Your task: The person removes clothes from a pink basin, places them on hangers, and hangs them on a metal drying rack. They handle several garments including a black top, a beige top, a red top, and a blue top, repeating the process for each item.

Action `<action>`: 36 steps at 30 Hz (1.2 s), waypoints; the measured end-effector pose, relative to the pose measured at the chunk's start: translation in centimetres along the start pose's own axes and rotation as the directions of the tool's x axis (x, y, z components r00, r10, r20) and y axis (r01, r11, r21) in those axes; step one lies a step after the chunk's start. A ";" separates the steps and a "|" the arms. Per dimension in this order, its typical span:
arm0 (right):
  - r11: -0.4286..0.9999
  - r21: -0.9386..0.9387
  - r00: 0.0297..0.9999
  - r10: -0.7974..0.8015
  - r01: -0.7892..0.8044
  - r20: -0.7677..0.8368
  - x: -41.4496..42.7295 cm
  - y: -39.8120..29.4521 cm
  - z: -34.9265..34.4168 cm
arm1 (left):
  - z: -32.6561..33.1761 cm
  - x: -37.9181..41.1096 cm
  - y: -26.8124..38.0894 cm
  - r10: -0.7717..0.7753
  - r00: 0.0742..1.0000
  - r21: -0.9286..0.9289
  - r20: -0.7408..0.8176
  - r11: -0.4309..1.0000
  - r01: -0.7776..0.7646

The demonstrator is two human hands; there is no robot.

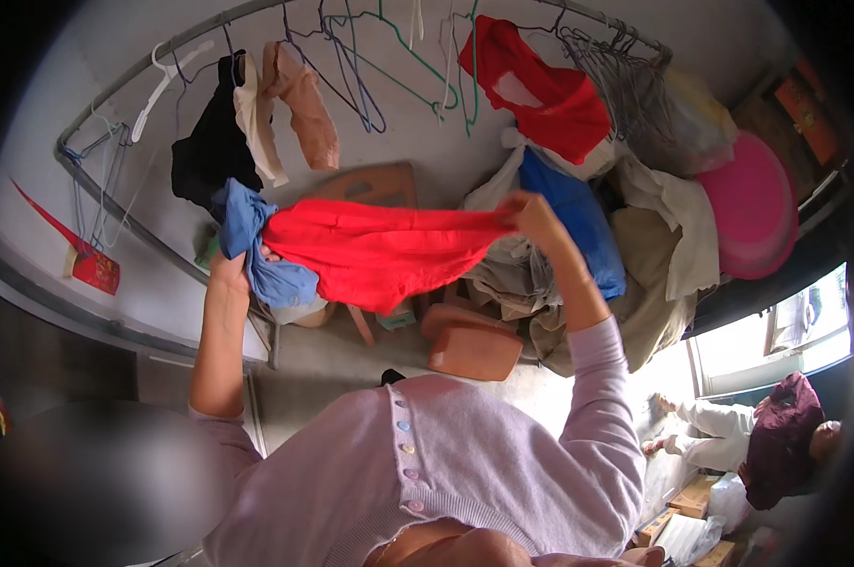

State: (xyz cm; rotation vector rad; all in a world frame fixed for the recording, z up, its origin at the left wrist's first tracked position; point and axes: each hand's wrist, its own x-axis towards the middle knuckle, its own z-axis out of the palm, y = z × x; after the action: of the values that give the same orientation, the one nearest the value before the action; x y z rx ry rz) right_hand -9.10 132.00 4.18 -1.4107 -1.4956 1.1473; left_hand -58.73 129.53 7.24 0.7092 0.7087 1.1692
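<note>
A red cloth garment (384,244) is stretched sideways between my hands at chest height. My right hand (530,212) grips its narrow right end, slightly blurred. My left hand (239,266) is partly hidden by a crumpled blue garment (278,276) that hangs over it; its fingertips show at the red cloth's left edge. Above, a metal rail (211,27) carries a black garment (218,142), a cream one (257,127), a peach-coloured one (303,106), another red garment (540,92) and several hangers, among them green ones (399,64).
Orange plastic chairs (476,351) stand below the red cloth. At the right are a blue bag (576,220), beige cloth (611,262) and a pink basin (749,205). Another person (781,439) is at the far lower right, near cardboard boxes (695,496) and plastic bags.
</note>
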 end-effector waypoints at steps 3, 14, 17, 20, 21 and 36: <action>0.987 0.158 0.997 -0.028 0.016 0.075 0.1 -6.6 -1.7 | -0.8 -0.2 -1.8 -0.068 0.997 -0.068 0.034 0.995 0.070; 0.991 -0.057 0.992 -0.121 0.119 -0.025 2.3 -14.8 0.2 | -2.6 1.7 -4.7 0.034 0.977 0.240 -0.212 0.971 0.019; 0.958 -0.056 0.945 -0.286 0.281 -0.158 2.2 -14.5 0.5 | -3.6 0.9 -3.8 -0.015 0.999 0.481 -0.038 0.876 0.032; 0.923 -0.075 0.878 -0.382 0.377 -0.289 2.4 -13.8 -0.1 | -2.4 -1.6 -4.4 -0.079 0.972 0.396 0.221 0.918 -0.016; 0.958 0.038 0.916 -0.259 0.283 -0.307 2.3 -13.6 0.3 | -1.6 -2.1 -4.3 -0.072 0.940 0.372 0.334 0.926 -0.062; 0.478 -0.480 0.668 -0.630 0.736 0.397 -0.5 -17.5 10.9 | 13.6 6.0 -3.9 0.113 0.808 0.562 0.578 0.662 -0.495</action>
State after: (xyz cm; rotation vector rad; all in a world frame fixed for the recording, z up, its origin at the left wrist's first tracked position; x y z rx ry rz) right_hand -24.70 130.67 17.56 -0.8690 -2.4052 0.2435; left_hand -44.24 132.73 11.41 1.7880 0.5737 0.9328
